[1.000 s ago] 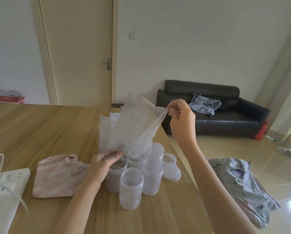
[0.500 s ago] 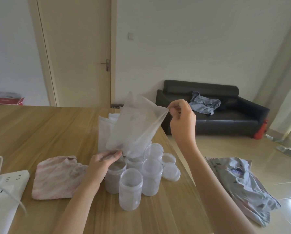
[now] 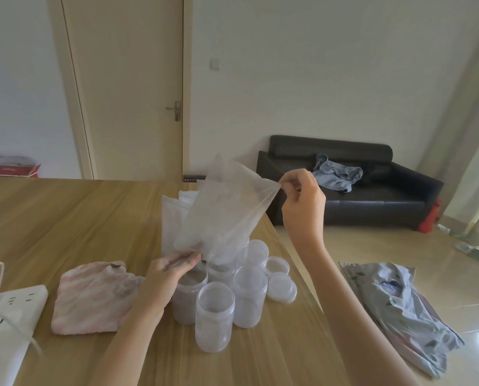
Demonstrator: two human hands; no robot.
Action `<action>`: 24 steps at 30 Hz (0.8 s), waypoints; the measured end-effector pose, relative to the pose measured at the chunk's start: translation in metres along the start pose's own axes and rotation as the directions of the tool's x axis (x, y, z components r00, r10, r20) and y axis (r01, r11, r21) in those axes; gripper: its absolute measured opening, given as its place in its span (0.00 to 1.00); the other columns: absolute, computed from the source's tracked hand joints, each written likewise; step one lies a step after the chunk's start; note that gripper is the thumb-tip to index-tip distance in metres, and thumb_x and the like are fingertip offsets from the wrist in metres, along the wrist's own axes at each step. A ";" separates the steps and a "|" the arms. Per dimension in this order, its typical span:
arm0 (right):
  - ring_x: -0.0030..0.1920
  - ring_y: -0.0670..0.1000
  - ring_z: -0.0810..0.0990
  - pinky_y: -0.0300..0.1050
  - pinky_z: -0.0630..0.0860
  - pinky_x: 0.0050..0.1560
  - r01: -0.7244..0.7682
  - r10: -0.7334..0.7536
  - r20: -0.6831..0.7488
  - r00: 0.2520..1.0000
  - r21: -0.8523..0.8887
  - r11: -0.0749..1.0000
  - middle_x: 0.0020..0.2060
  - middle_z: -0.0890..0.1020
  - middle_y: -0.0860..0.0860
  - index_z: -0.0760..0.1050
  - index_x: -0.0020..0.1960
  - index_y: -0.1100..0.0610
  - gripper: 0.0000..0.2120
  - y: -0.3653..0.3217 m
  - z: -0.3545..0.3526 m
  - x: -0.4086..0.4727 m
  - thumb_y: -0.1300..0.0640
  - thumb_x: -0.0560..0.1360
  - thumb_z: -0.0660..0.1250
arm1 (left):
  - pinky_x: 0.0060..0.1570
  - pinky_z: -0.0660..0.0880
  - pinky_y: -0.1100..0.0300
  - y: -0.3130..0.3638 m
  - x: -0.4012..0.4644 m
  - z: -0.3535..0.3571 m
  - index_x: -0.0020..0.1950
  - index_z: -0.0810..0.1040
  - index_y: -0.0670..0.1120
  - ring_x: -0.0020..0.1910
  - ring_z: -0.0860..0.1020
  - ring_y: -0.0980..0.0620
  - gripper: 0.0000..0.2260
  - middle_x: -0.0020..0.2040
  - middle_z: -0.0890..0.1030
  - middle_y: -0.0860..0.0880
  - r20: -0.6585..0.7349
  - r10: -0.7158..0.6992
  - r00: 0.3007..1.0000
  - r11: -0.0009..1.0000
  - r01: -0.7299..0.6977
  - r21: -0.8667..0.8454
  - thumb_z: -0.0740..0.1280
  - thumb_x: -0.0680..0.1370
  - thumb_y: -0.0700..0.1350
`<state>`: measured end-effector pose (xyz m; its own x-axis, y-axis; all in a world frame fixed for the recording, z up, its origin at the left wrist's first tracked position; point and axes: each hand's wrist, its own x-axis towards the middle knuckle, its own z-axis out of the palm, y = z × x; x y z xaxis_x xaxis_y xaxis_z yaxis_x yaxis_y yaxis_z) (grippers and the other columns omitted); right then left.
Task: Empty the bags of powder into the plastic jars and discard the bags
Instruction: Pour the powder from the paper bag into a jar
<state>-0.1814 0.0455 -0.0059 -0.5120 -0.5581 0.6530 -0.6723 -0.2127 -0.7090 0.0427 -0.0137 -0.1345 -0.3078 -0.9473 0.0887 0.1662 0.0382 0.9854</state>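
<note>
A translucent plastic bag [image 3: 224,210] hangs tilted above a cluster of clear plastic jars [image 3: 224,299] near the right edge of the wooden table [image 3: 65,218]. The right hand [image 3: 302,201] pinches the bag's upper corner between its fingers [image 3: 287,186], held high; the left hand [image 3: 166,274] grips the bag's lower edge with curled fingers, just over the mouth of one jar. More white bags [image 3: 174,215] stand behind the held one. Loose lids [image 3: 281,284] lie beside the jars, a pink striped cloth [image 3: 93,299] to their left, and a white power strip [image 3: 13,310] at the table's left edge.
</note>
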 end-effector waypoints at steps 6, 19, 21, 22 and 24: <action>0.42 0.45 0.78 0.38 0.74 0.42 0.007 -0.007 0.049 0.999 0.013 1.000 0.42 0.81 0.47 0.76 0.47 0.56 0.10 0.002 -0.001 0.001 0.67 0.78 0.59 | 0.68 0.72 0.45 0.001 0.000 0.001 0.44 0.88 0.50 0.54 0.83 0.48 0.11 0.46 0.87 0.48 -0.027 0.007 1.000 1.000 -0.007 -0.001 0.75 0.66 0.54; 0.49 0.52 0.83 0.41 0.79 0.49 -0.301 0.100 0.400 0.911 0.479 0.824 0.53 0.83 0.56 0.68 0.70 0.54 0.17 0.022 0.004 -0.027 0.51 0.83 0.57 | 0.65 0.74 0.51 0.010 -0.004 0.005 0.51 0.88 0.52 0.56 0.83 0.51 0.12 0.53 0.87 0.49 -0.033 0.002 0.999 0.995 -0.005 -0.099 0.75 0.69 0.50; 0.51 0.51 0.83 0.41 0.78 0.50 -0.357 0.128 0.472 0.872 0.436 0.826 0.54 0.83 0.54 0.69 0.69 0.53 0.21 0.028 0.012 -0.040 0.45 0.80 0.59 | 0.64 0.75 0.49 0.010 -0.002 0.006 0.50 0.88 0.51 0.56 0.83 0.50 0.11 0.54 0.86 0.49 -0.052 -0.023 0.998 0.992 0.016 -0.128 0.76 0.69 0.49; 0.52 0.51 0.83 0.42 0.78 0.51 -0.373 0.137 0.504 0.853 0.405 0.835 0.54 0.83 0.53 0.70 0.69 0.54 0.22 0.031 0.016 -0.047 0.45 0.78 0.60 | 0.64 0.75 0.47 0.010 -0.002 0.006 0.49 0.88 0.50 0.57 0.83 0.48 0.11 0.54 0.86 0.48 -0.065 -0.032 0.997 0.989 0.022 -0.144 0.76 0.68 0.49; 0.53 0.49 0.83 0.44 0.78 0.54 -0.365 0.137 0.539 0.831 0.343 0.866 0.53 0.84 0.51 0.73 0.65 0.55 0.17 0.038 0.023 -0.058 0.49 0.78 0.64 | 0.62 0.76 0.47 0.011 -0.002 0.007 0.46 0.88 0.50 0.55 0.84 0.46 0.09 0.51 0.87 0.47 -0.103 -0.031 0.994 0.990 0.017 -0.136 0.76 0.67 0.50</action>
<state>-0.1644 0.0512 -0.0773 -0.2294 -0.9253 0.3020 -0.2119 -0.2554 -0.9433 0.0385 -0.0089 -0.1231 -0.2150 -0.9757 0.0425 0.2872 -0.0216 0.9576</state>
